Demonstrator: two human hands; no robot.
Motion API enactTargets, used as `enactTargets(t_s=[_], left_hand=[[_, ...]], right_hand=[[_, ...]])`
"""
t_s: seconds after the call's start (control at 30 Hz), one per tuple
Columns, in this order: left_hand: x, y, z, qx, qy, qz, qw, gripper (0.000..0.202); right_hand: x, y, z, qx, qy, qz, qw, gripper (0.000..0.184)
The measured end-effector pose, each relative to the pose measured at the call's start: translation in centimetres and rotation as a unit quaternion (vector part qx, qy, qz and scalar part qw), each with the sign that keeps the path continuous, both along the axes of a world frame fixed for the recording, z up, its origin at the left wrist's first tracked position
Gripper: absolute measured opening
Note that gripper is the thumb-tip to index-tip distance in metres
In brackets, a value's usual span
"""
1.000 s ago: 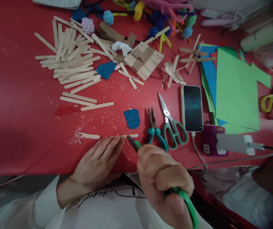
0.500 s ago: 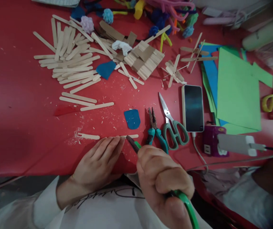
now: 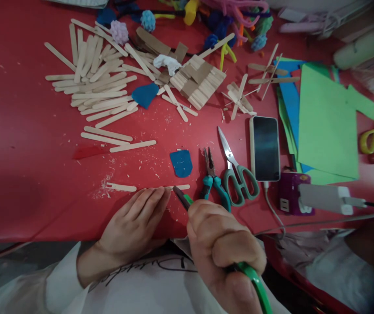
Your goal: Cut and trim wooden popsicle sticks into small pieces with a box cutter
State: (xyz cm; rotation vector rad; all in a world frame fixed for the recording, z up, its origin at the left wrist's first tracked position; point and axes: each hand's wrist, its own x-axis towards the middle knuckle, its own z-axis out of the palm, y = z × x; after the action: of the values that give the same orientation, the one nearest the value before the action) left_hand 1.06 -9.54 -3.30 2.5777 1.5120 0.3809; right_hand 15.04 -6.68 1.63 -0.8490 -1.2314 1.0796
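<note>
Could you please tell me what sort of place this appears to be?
Probably a craft workspace: the red table holds a heap of wooden sticks, green and blue sheets, and scissors.

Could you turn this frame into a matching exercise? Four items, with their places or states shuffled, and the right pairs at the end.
1. pliers
2. phone
3. left hand
4. right hand

A. wrapped around a green-handled tool
B. between a blue scrap and gray-handled scissors
C. touching a wooden stick
D. between those scissors and a green sheet

Pairs: 1-B, 2-D, 3-C, 4-A
</note>
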Motion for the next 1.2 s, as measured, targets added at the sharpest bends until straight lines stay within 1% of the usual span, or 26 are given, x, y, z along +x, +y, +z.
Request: enactTargets(t_s=[0.2, 0.37, 0.57, 0.67, 0.8, 1.0, 1.07, 1.2], left_hand=[[0.1, 0.1, 0.2, 0.0, -0.001, -0.001, 1.0, 0.053], [0.2, 0.1, -0.1, 0.013, -0.001, -0.002, 1.0, 0.053], [0.0, 0.0, -0.5, 0.028, 0.002, -0.015, 0.999, 0.053], [0.0, 0.0, -0.5, 0.029, -0.002, -0.02, 0.999, 0.054], [0.0, -0.1, -0.2, 0.014, -0.001, -0.015, 1.0, 0.058], [0.2, -0.1, 0.0, 0.002, 0.001, -0.003, 1.0, 0.064], [0.2, -0.1, 0.1, -0.003, 0.0, -0.002, 1.0, 0.066], [0.1, -0.1, 0.2, -0.004, 0.0, 0.0, 1.0, 0.068]], right_hand=[[-0.2, 0.1, 0.1, -0.014, 0.01, -0.008, 1.0, 0.028], [-0.5, 0.0, 0.3, -0.036, -0.026, -0.035, 0.998, 0.035], [-0.3, -0.4, 0.4, -0.049, -0.063, -0.011, 0.997, 0.036], [-0.4, -0.4, 0.0, -0.021, -0.062, -0.019, 0.998, 0.038], [-0.7, -0.3, -0.5, 0.011, -0.028, -0.03, 0.999, 0.029], [-0.1, 0.2, -1.0, 0.055, 0.029, -0.004, 0.998, 0.023], [0.0, 0.3, -1.2, 0.061, 0.032, -0.002, 0.998, 0.021], [0.2, 0.4, -1.6, 0.102, 0.018, 0.025, 0.994, 0.02]])
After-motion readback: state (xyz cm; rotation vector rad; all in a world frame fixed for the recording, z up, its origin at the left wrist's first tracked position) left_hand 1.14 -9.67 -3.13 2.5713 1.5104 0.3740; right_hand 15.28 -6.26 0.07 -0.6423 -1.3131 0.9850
